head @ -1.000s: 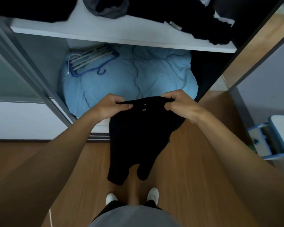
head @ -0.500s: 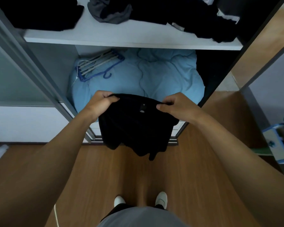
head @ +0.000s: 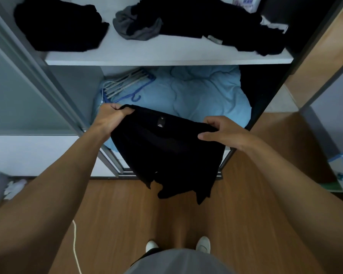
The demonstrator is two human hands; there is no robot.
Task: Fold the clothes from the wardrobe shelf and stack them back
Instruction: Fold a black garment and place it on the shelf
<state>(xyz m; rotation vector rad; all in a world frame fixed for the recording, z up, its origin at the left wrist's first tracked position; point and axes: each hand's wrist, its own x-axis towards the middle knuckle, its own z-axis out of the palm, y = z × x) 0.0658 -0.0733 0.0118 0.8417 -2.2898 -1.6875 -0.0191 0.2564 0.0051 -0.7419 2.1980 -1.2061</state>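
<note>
The left hand [head: 110, 118] and right hand [head: 224, 133] pinch the top edge of a soft black garment [head: 166, 153], which drapes limply toward 6 o'clock, hem ragged.

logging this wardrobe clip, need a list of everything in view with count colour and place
black fabric garment with small neck label: 1, black, held up in front of the wardrobe, hanging from both hands
folded black cloth pile: 1, black, left end of white wardrobe shelf
crumpled grey cloth: 1, grey, middle of the shelf
loose heap of black clothes: 1 heap, black, right part of the shelf
light blue quilted duvet: 1, light blue, compartment under the shelf
bundle of blue and white plastic hangers: several, on the duvet, left side
brown wooden floor: 1, brown, below
white shoes: 2, white, bottom centre
left hand: gripping the garment's top left edge
right hand: gripping its top right edge
</note>
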